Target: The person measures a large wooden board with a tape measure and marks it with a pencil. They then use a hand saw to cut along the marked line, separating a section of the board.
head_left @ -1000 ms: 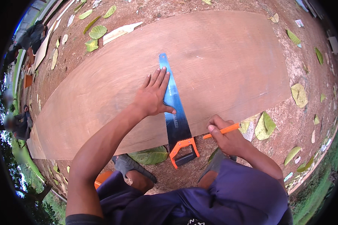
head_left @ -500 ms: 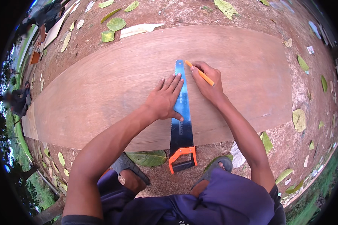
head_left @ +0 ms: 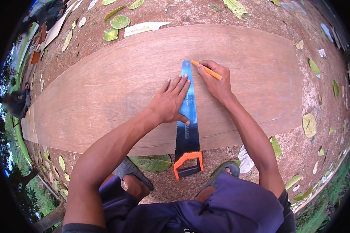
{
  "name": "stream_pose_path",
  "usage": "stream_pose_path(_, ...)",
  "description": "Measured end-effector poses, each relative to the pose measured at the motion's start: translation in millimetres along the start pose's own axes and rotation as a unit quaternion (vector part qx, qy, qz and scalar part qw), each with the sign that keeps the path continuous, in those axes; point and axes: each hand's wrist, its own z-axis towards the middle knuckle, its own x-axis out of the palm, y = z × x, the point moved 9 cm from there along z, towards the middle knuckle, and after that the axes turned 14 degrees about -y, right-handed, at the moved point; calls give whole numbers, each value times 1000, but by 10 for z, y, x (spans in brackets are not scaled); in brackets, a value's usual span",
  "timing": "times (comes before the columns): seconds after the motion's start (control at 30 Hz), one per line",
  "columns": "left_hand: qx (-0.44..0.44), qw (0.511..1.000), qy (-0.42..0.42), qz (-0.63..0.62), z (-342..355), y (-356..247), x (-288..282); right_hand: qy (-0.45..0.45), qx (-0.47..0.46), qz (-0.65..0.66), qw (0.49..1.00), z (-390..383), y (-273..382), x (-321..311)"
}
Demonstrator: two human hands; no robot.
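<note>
A hand saw [head_left: 188, 105] with a blue-silver blade and an orange-and-black handle lies flat across a brown plywood sheet [head_left: 105, 101]. Its handle sticks out past the sheet's near edge. My left hand [head_left: 170, 101] rests on the blade with fingers stretched out, pressing it from above and from the toothed left side. In my right hand [head_left: 217, 80] is a slim orange pencil [head_left: 212, 73], pinched between thumb and fingers. The pencil's front end points left and meets the sheet beside the straight edge of the blade, near its far tip.
Reddish soil surrounds the sheet, scattered with large leaves [head_left: 120, 22]. A pale broken scrap [head_left: 146, 28] lies at the far edge. My sandalled feet [head_left: 134, 174] stand at the near edge, either side of the saw handle. Other people [head_left: 17, 103] are at the far left.
The pencil's rear end has swung away from me, so it lies closer to level, and its front end has shifted slightly toward the blade's tip. My left hand and the saw stay in place.
</note>
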Motion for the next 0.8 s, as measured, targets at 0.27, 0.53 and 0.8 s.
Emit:
stream_pose_path(0.27,0,1000,-1,9,-29,13,20,16,-21,-7,1000,-3,29,73)
stream_pose_path(0.53,0,999,21,32,13,3,47,59,-30,-31,997,-118,152,13)
stream_pose_path(0.8,-15,998,47,50,10,-1,78,193,65,-61,977,-1529,358,-594)
